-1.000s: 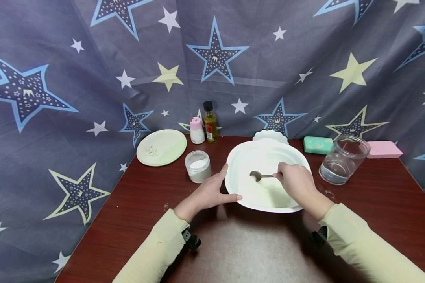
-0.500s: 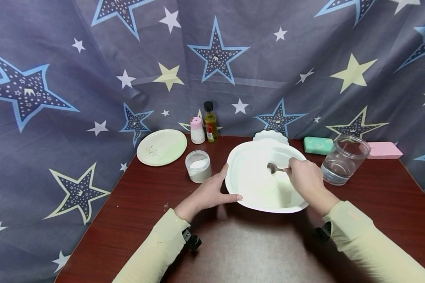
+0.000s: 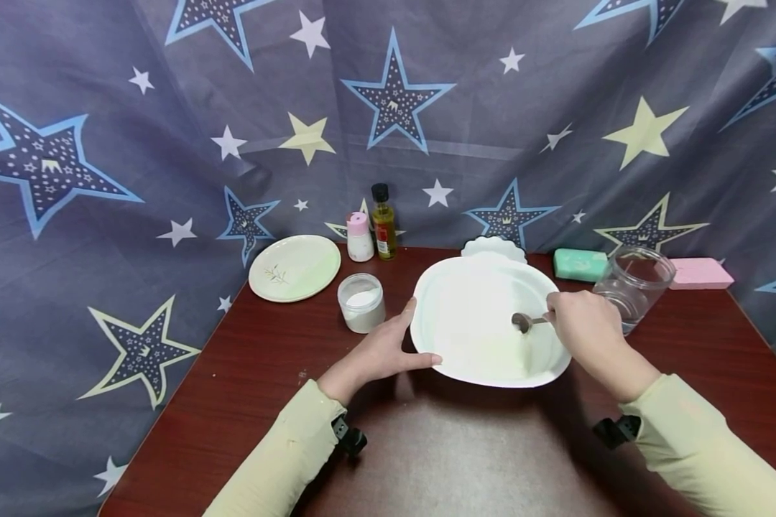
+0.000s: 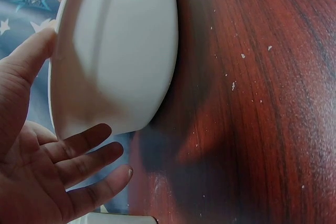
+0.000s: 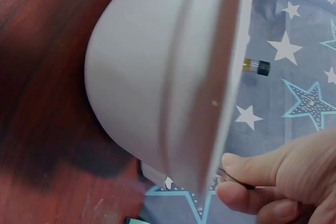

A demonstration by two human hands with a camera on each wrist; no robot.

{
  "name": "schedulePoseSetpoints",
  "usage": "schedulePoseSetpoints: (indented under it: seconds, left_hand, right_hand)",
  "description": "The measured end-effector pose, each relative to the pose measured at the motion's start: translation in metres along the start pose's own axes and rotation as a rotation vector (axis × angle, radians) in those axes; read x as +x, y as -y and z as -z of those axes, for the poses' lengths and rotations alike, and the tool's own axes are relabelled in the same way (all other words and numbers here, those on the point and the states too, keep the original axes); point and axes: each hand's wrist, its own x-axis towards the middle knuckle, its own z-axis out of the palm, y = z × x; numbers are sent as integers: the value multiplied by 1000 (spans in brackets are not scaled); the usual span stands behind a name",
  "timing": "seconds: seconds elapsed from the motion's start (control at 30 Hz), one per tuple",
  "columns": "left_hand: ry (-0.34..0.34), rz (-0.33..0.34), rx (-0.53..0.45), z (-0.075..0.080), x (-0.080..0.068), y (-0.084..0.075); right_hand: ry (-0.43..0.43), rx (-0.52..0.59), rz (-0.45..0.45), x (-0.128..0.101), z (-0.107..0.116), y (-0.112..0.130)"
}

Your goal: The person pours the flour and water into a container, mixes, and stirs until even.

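A large white bowl (image 3: 472, 377) stands on the dark red table, with a pale, whitish content spread over its bottom. My left hand (image 3: 378, 352) holds the bowl's left side, the thumb over the rim and the fingers spread along the wall, as the left wrist view shows. Inside the bowl, toward its right, is the head of a metal spoon (image 3: 522, 323). My right hand (image 3: 585, 330) pinches that spoon's handle between thumb and fingers above the right rim. From the right wrist, the bowl's outer wall (image 5: 136, 72) hides the spoon's head.
Left of the bowl stands a clear jar of white powder (image 3: 362, 305). Behind are a plate (image 3: 294, 267), a pink-capped shaker (image 3: 360, 240), an oil bottle (image 3: 384, 226) and a scalloped white dish (image 3: 493, 248). A water jug (image 3: 640, 276), green block (image 3: 580, 264) and pink block (image 3: 701, 273) stand right.
My right hand has moved right with the spoon, drawing its head from mid-bowl toward the right wall. My left hand stays at the bowl's left side.
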Motion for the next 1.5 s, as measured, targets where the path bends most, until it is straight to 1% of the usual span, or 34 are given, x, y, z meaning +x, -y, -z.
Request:
schedulePoseSetpoints:
  seconds: [0.17, 0.37, 0.53, 0.67, 0.87, 1.0, 1.23, 1.37, 1.5]
  left_hand:
    - [2, -1, -8, 0, -1, 0]
    - [-1, -6, -8, 0, 0, 0]
    - [-1, 3, 9, 0, 0, 0]
    - [0, 3, 14, -1, 1, 1]
    - [2, 7, 10, -1, 2, 1]
    - [-2, 2, 10, -1, 2, 1]
    - [-2, 5, 14, -1, 1, 0]
    - [-4, 3, 26, -2, 0, 0]
    - [-6, 10, 26, -2, 0, -1]
  right_hand:
    - [17, -2, 43, -5, 9, -4]
    - [77, 16, 75, -9, 18, -6]
    - [143, 47, 89, -8, 17, -4]
    - [176, 88, 92, -6, 12, 1]
    - [149, 158, 104, -5, 0, 13]
    - [135, 169, 103, -3, -11, 21]
    - [45, 194, 105, 1, -27, 34]
    - [19, 201, 93, 6, -33, 40]
    - [19, 208, 50, 11, -36, 44]
